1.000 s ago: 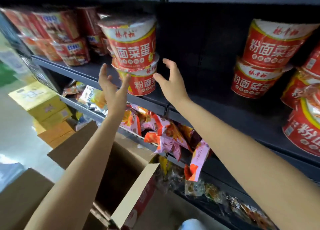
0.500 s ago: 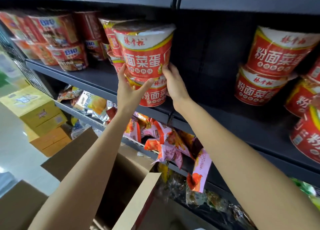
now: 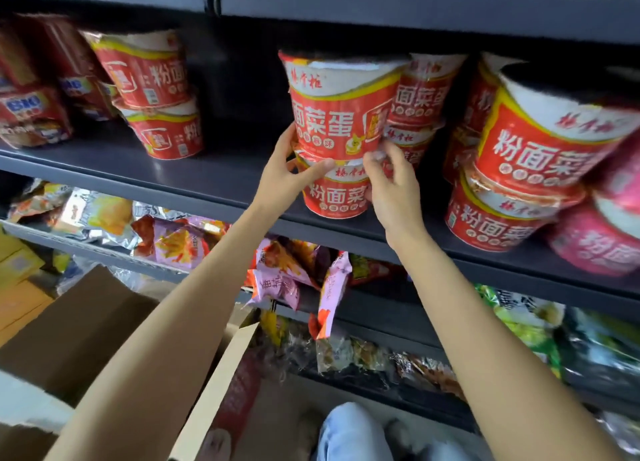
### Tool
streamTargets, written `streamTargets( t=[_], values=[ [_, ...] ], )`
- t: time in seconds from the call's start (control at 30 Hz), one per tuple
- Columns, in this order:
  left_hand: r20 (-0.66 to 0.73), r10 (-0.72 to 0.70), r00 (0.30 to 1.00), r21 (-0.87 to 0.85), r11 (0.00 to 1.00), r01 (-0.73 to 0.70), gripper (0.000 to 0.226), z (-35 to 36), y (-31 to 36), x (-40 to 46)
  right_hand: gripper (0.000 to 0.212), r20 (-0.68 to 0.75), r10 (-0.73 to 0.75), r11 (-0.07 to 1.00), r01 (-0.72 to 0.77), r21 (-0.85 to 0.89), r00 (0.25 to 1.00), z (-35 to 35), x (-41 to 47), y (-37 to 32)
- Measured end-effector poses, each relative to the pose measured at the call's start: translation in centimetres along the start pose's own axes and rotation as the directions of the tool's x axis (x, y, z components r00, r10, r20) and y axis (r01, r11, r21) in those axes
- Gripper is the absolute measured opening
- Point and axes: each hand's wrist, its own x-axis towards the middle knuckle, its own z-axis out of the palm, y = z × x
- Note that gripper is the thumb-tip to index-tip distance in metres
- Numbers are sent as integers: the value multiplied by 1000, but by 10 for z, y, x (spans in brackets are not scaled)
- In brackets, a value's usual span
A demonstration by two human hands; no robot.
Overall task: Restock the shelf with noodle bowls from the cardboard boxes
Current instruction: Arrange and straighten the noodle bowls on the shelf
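Note:
Two red noodle bowls stand stacked at the middle of the dark shelf (image 3: 221,180): an upper bowl (image 3: 337,114) on a lower bowl (image 3: 334,197). My left hand (image 3: 287,176) grips the stack from the left where the two bowls meet, thumb across the lower bowl's lid. My right hand (image 3: 391,183) holds the stack's right side, fingers curled round it. More red bowl stacks stand at the left (image 3: 152,89), right behind the held stack (image 3: 422,96) and at the right (image 3: 540,162). An open cardboard box (image 3: 114,329) sits below left.
Pink bowls (image 3: 602,245) stand at the far right of the shelf. Other noodle cups (image 3: 31,114) fill the far left. Snack bags (image 3: 284,273) hang over the lower shelf edges. Yellow cartons (image 3: 17,270) lie on the floor at left. My knee (image 3: 349,429) shows at bottom.
My hands went from open in front of the stack to gripping it on both sides. The stack now stands further right along the shelf, near the right-hand bowls.

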Motion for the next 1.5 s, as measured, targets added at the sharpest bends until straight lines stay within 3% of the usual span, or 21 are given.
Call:
streamTargets(
  t=[0.3, 0.47, 0.63, 0.97, 1.17, 1.27, 1.37, 1.5],
  values=[
    [197, -50, 979, -97, 993, 70, 81, 54, 2, 6, 61, -91, -30, 993, 19, -119, 995, -44, -15, 15],
    [116, -68, 991, -92, 993, 79, 97, 50, 2, 4, 65, -89, -122, 942, 87, -324, 989, -54, -16, 21],
    [78, -86, 993, -104, 990, 94, 90, 56, 7, -2, 73, -3, -132, 965, 128, -229, 991, -55, -14, 20],
    [174, -97, 980, -126, 985, 120, 97, 68, 12, -6, 77, -8, -183, 920, 168, -355, 983, -70, -23, 30],
    [244, -76, 967, -153, 981, 116, 88, 73, 20, -2, 75, 14, -178, 910, 170, -378, 984, -80, -30, 29],
    [201, -78, 977, -124, 987, 104, 88, 74, 20, -6, 75, 40, -153, 904, 156, -398, 988, -86, -31, 27],
    [50, -23, 998, -39, 999, 25, 79, 73, 20, -12, 75, 52, -165, 885, 171, -433, 985, -90, -34, 24],
    [29, 60, 998, -105, 993, -57, 75, 71, 31, -11, 70, 20, -250, 822, 223, -524, 968, -87, -36, 15]
  ],
)
